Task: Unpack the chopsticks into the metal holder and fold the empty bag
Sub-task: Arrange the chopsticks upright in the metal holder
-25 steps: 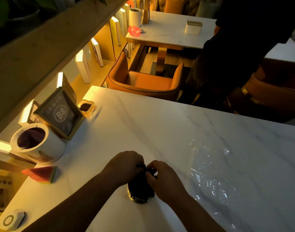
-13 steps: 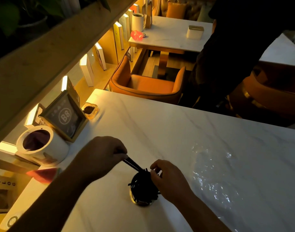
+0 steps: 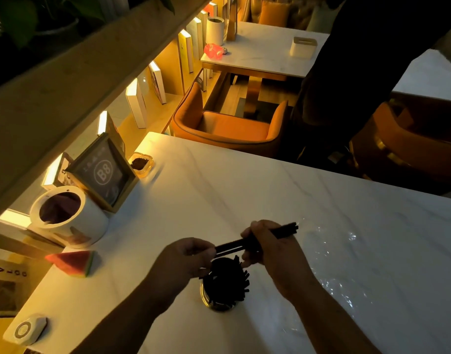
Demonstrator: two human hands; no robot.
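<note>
A round metal holder (image 3: 217, 304) stands near the front edge of the white marble table (image 3: 245, 190), packed with several black chopsticks (image 3: 228, 279) pointing up. Just above it both hands hold a small bundle of black chopsticks (image 3: 283, 230) lying almost level, tips to the right. My left hand (image 3: 186, 256) pinches the bundle's left end. My right hand (image 3: 268, 247) wraps around its middle. A clear, crumpled plastic bag (image 3: 344, 254) lies flat on the table to the right of the hands.
Along the left edge stand a white cylindrical bin (image 3: 66, 215), a framed "B8" sign (image 3: 104, 172), a small glass dish (image 3: 141, 163), a watermelon-slice ornament (image 3: 72, 263) and a white call button (image 3: 25, 329). An orange chair (image 3: 229, 129) and a dark-clothed person (image 3: 360, 72) are beyond the far edge.
Both hands rose from the holder's top. The left hand drew out some chopsticks, and now both hands hold the bundle level above the holder.
</note>
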